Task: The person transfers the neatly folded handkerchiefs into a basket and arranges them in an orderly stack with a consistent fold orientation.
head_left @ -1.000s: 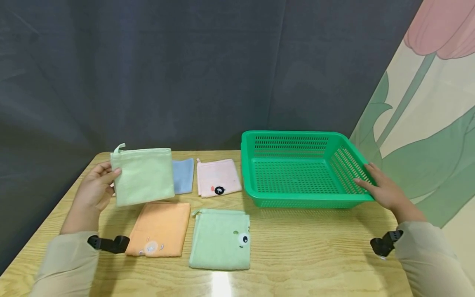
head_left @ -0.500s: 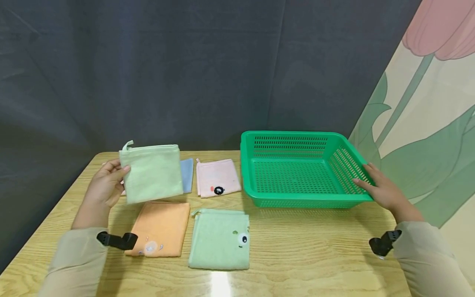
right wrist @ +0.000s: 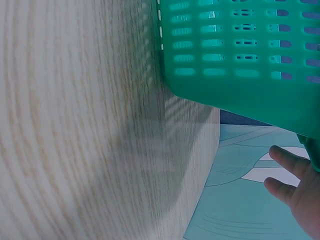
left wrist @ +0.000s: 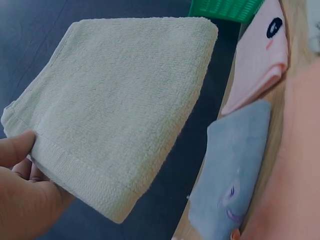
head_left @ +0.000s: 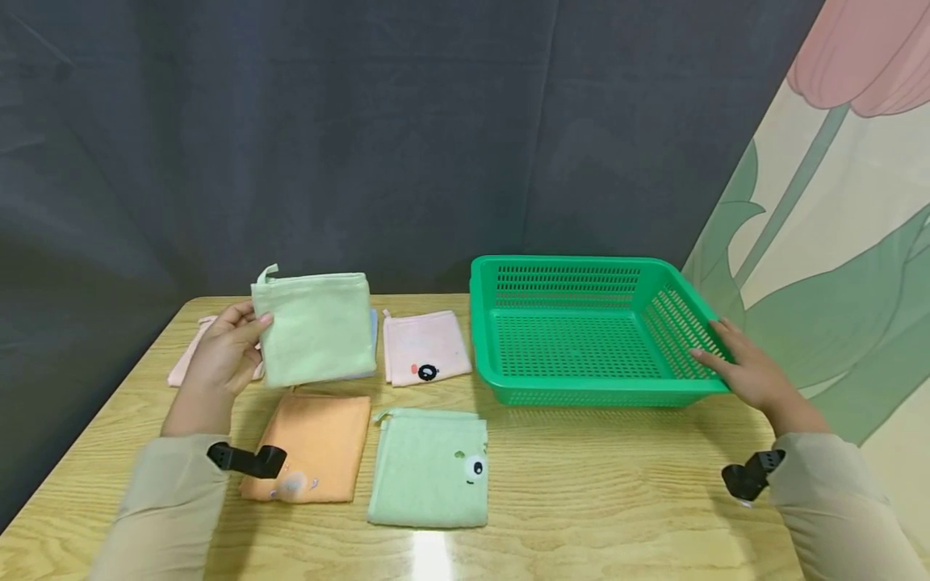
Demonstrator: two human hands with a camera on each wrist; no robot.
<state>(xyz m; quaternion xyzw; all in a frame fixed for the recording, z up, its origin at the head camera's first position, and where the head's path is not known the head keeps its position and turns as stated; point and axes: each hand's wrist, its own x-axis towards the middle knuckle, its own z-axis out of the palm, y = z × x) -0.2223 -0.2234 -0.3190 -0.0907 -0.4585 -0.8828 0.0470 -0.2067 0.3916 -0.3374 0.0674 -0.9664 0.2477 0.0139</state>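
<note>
My left hand [head_left: 221,359] pinches a folded pale green towel [head_left: 316,331] by its left edge, thumb on the near face, and holds it above the table. A small loop sticks up from the towel's upper left corner. Behind it, a blue towel [left wrist: 232,165] is mostly hidden in the head view. At the right, my right hand [head_left: 759,375] holds the rim of a green plastic basket [head_left: 581,386], thumb over the inner side. Two of its fingers [right wrist: 287,162] stretch out straight below the basket in the right wrist view.
On the wooden table [head_left: 596,500] lie an orange towel [head_left: 320,436], a green towel with an eye [head_left: 429,468] and a pink towel [head_left: 425,343]. Another pink towel [head_left: 185,359] is partly behind my left hand. A dark curtain [head_left: 407,145] hangs at the back.
My left hand has carried the pale green towel rightward and slightly up, covering more of the blue towel and uncovering the pink one at the left. The right hand stays at the basket.
</note>
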